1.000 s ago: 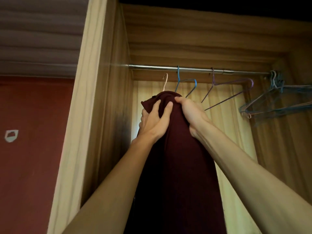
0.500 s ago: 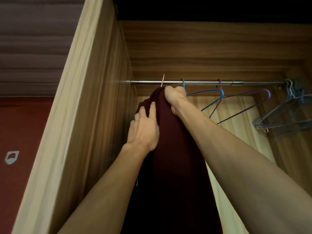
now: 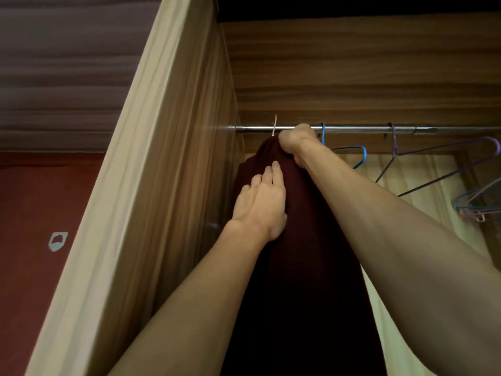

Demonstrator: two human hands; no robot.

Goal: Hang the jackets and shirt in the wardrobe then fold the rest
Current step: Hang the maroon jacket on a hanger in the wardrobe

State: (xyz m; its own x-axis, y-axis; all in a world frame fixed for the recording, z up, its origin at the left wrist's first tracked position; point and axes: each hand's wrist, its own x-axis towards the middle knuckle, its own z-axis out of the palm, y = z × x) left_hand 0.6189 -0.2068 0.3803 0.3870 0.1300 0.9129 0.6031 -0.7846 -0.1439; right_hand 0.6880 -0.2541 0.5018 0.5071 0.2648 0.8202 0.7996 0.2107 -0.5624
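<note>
The whole matter turns on the pale hanger hook (image 3: 275,126) and the metal rail (image 3: 352,129): the hook sticks up out of the top of the dark red garment (image 3: 303,240) and crosses the rail just left of the right hand (image 3: 296,143), its tip showing above the bar, though whether it has caught over the rail or merely stands in front of it cannot be told from this angle. The right hand is the nearer one, up against the rail itself, with its fingers curled round the bunched cloth at the garment's neck, so the load hangs straight down from that grip with its long axis vertical, running out of the bottom of the view between the two forearms. The left hand (image 3: 261,202) sits lower, on the shoulder of the garment, fingers straight and laid flat on the cloth, steadying rather than gripping. The garment is at the far left end of the rail, close beside the wardrobe side panel (image 3: 173,185), with an empty blue hanger (image 3: 357,156) just to the right of the right hand and a purple hanger (image 3: 444,164) further along. My reading is that seating the hook falls to the right hand, a small lift and drop over the bar, before either hand lets go
</note>
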